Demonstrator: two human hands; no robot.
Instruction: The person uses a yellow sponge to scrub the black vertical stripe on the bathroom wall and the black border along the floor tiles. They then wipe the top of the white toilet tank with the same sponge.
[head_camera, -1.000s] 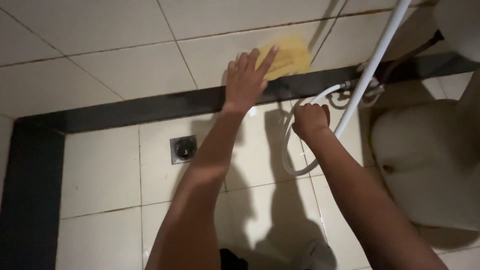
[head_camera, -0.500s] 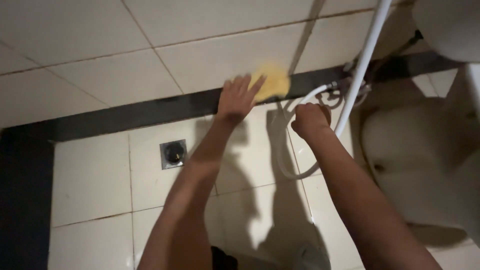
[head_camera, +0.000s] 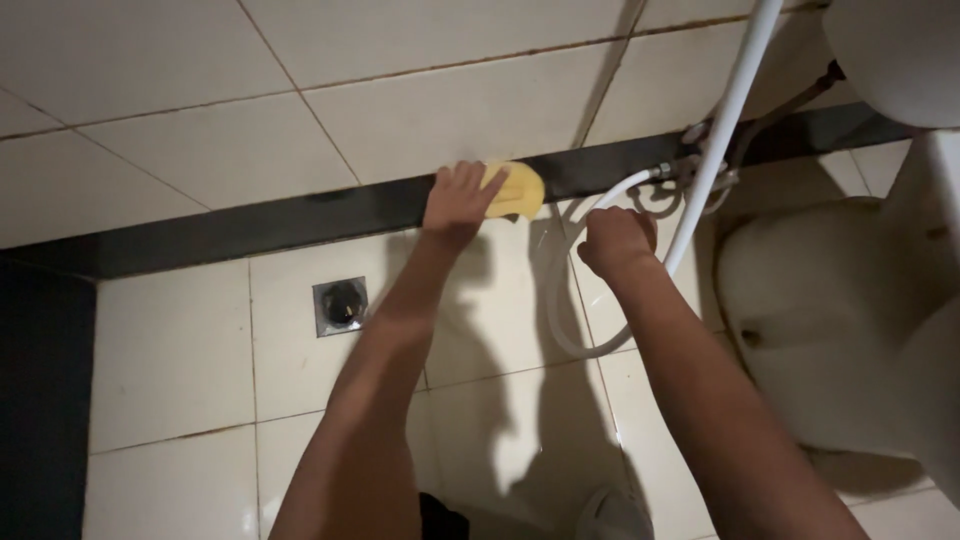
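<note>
The yellow sponge (head_camera: 518, 189) is pressed flat against the dark tile band (head_camera: 250, 225) that runs along the foot of the wall, right where the band meets the pale wall tiles (head_camera: 440, 105) above. The left hand (head_camera: 458, 203) lies over the sponge with its fingers spread and extended, palm down on it; it is pressing rather than clasping, so its grip is open, and the sponge's right half sticks out from under the fingertips.

Just to the right, apart from the sponge, the right hand (head_camera: 614, 240) is a closed fist, its grip wrapped around a white hose (head_camera: 560, 320). The hose loops down over the floor (head_camera: 180, 380) below the fist and curves back up to a cluster of metal fittings (head_camera: 690, 180) at the dark band. A straight white pipe (head_camera: 725, 110) rises at a slant from those fittings toward the top right corner.

On the floor's cream tiles, left of the left forearm, sits a square metal drain (head_camera: 340, 305). A pale toilet bowl (head_camera: 830, 300) fills the right side, next to the right arm. Both arms' shadows fall on the glossy floor between them.
</note>
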